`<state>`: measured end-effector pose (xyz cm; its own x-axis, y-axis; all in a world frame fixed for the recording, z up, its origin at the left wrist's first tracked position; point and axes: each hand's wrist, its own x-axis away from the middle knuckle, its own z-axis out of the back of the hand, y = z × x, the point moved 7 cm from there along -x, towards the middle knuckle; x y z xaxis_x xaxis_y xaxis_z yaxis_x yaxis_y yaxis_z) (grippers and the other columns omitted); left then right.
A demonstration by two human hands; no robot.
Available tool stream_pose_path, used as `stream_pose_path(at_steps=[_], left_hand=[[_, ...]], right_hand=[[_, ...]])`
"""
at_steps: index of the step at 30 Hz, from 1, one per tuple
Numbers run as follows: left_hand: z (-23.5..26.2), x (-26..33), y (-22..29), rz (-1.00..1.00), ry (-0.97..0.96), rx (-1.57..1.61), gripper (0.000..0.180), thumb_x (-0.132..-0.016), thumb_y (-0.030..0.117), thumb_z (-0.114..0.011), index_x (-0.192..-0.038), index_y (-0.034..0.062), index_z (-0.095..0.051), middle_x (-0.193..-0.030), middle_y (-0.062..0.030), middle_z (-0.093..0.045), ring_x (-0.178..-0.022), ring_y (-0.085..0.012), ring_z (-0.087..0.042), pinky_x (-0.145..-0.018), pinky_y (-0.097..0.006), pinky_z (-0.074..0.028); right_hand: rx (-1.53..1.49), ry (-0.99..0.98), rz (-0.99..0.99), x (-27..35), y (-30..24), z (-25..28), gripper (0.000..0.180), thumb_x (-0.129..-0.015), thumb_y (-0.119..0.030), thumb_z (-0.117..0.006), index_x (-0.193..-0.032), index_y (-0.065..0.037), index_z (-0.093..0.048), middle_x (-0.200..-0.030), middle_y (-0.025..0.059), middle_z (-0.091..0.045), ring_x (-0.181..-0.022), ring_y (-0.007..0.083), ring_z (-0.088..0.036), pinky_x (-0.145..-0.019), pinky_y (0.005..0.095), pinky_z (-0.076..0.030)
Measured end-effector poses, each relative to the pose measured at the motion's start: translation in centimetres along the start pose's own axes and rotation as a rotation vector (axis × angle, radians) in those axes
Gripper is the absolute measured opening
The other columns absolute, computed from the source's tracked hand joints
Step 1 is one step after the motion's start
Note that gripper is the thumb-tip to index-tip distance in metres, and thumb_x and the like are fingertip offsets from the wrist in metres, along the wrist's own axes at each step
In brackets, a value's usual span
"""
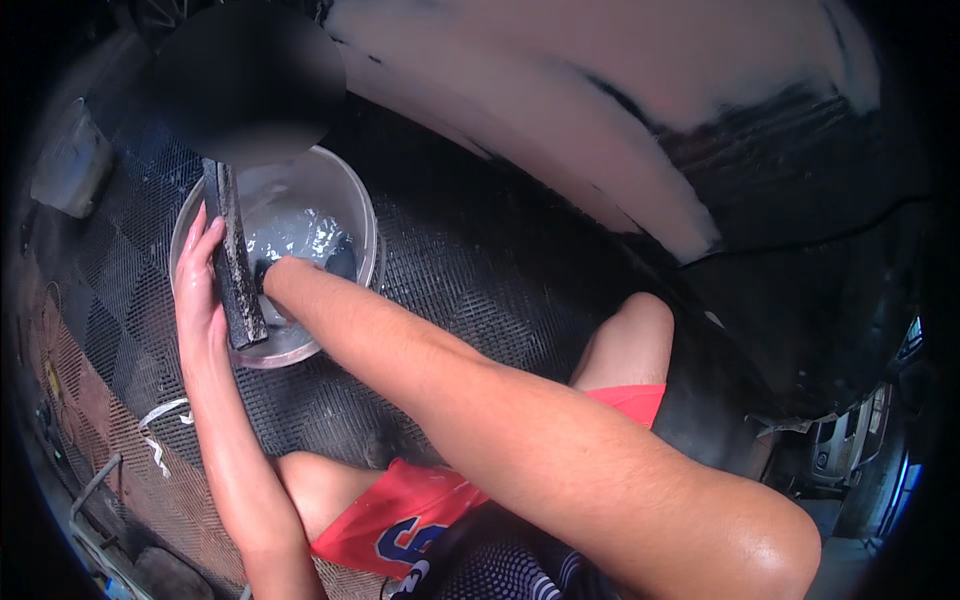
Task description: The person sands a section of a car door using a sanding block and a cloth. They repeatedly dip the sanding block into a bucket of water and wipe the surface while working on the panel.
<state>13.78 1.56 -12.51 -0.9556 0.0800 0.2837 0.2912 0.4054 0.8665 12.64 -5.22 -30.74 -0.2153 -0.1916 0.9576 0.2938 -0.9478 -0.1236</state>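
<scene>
My left hand [203, 277] is closed around a long, narrow dark block [233, 265], which looks like a sanding block. The block stands steeply over the near-left part of a round bucket [369, 205]. In the bucket is greyish water [300, 232] with bright reflections. My right forearm [350, 312] reaches across from the lower right, and my right hand [283, 278] is down inside the bucket, close beside the block. Its fingers are hidden, so what they hold, if anything, does not show. A round dark blur covers the area above the bucket.
A large curved body panel [540, 120], patchy pinkish-beige over black, rises on the far right. A translucent container [75, 165] stands at far left on the textured floor mat [430, 250]. White strips [160, 412] and a metal frame [95, 490] lie nearer on the left.
</scene>
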Motion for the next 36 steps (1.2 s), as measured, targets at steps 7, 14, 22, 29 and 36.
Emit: stream_pose_path(at_steps=[7, 14, 22, 29, 36], left_hand=[[1.9, 0.9, 0.9, -0.023, 0.111, -0.034, 0.059, -0.1, 0.011, -0.069, -0.154, -0.0008, -0.05, -0.14, -0.0137, -0.066, -0.121, -0.0191, -0.067, -0.105, -0.032, -0.053], [2.1, 1.2, 0.8, -0.026, 0.102, 0.027, 0.058, -0.102, 0.01, -0.067, -0.156, -0.0007, -0.048, -0.14, -0.0131, -0.066, -0.12, -0.0187, -0.067, -0.104, -0.032, -0.054], [1.6, 1.1, 0.6, -0.037, 0.122, -0.003, 0.06, -0.1, 0.012, -0.069, -0.155, 0.0012, -0.05, -0.146, -0.016, -0.062, -0.125, -0.0199, -0.065, -0.106, -0.033, -0.053], [1.6, 1.0, 0.3, -0.022, 0.112, 0.003, 0.058, -0.1, 0.01, -0.067, -0.154, -0.0005, -0.05, -0.143, -0.0163, -0.063, -0.124, -0.0198, -0.065, -0.106, -0.032, -0.053], [2.1, 1.1, 0.6, -0.025, 0.13, -0.025, 0.062, -0.098, 0.011, -0.07, -0.155, -0.0002, -0.049, -0.143, -0.0183, -0.063, -0.122, -0.0211, -0.067, -0.104, -0.033, -0.054]], right_hand=[[-0.031, 0.189, -0.127, 0.5, 1.8, -1.7, 0.036, -0.085, -0.03, -0.081, -0.12, -0.024, -0.079, -0.112, -0.0035, -0.076, -0.103, 0.0234, -0.074, -0.076, 0.0507, -0.057], [-0.247, 0.32, 0.196, 11.0, 3.5, 0.4, 0.074, -0.083, -0.056, -0.079, -0.126, 0.003, -0.073, -0.135, 0.0212, -0.07, -0.121, 0.0321, -0.069, -0.102, 0.0448, -0.054], [-0.256, 0.252, 0.274, 10.3, 3.7, -2.4, 0.074, -0.092, -0.05, -0.063, -0.138, 0.008, -0.063, -0.142, 0.0235, -0.065, -0.127, 0.0336, -0.065, -0.111, 0.0433, -0.047], [-0.425, 0.189, 0.264, 8.8, 3.4, -4.1, 0.084, -0.088, -0.066, -0.065, -0.14, 0.0, -0.066, -0.141, 0.0226, -0.066, -0.128, 0.0346, -0.064, -0.112, 0.0442, -0.046], [-0.568, 0.169, 0.401, 14.1, 2.8, -2.9, 0.085, -0.074, -0.062, -0.076, -0.137, -0.006, -0.07, -0.138, 0.0218, -0.067, -0.125, 0.0327, -0.064, -0.108, 0.0407, -0.047]])
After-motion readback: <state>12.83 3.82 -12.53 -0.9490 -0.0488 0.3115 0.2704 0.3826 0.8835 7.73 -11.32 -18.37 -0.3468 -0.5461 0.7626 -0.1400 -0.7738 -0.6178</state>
